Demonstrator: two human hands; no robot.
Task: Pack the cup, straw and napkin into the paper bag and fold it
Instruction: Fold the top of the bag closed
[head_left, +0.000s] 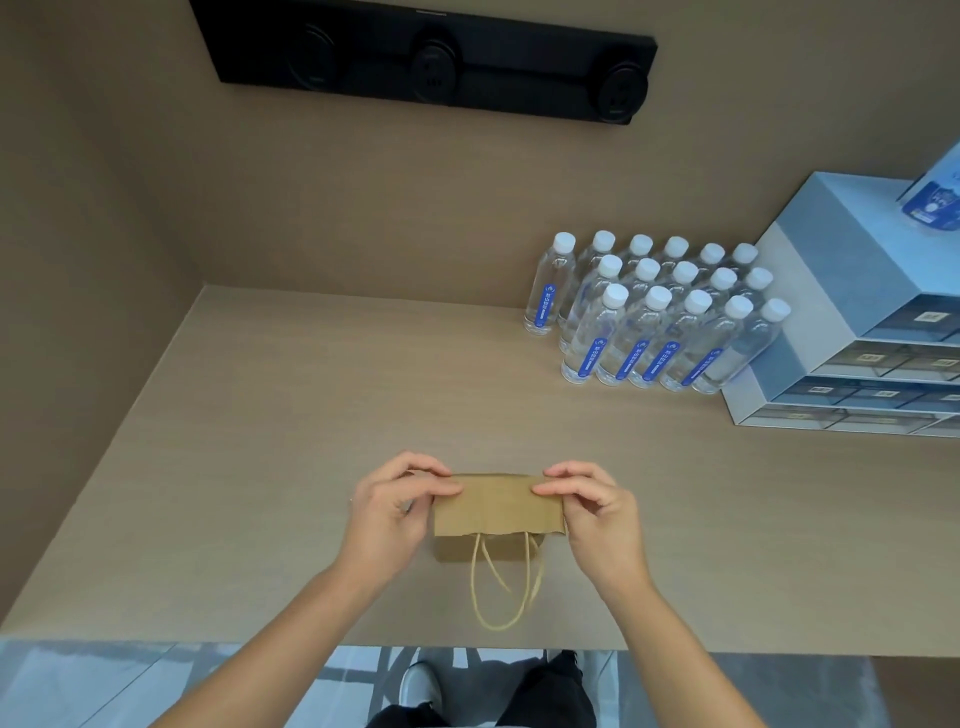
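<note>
We find the paper bag (497, 512) at the near centre of the table (260, 441), its folded-over top flap running with its long axis from 9 to 3 o'clock and its twine handles (501, 587) trailing toward 6 o'clock. The left hand (392, 512) pinches the flap's 9 o'clock end and the right hand (597, 512) its 3 o'clock end, each equally near, fingers narrowed onto the paper. No cup, straw or napkin shows, so we judge them probably inside the bag, though the fold hides its contents.
</note>
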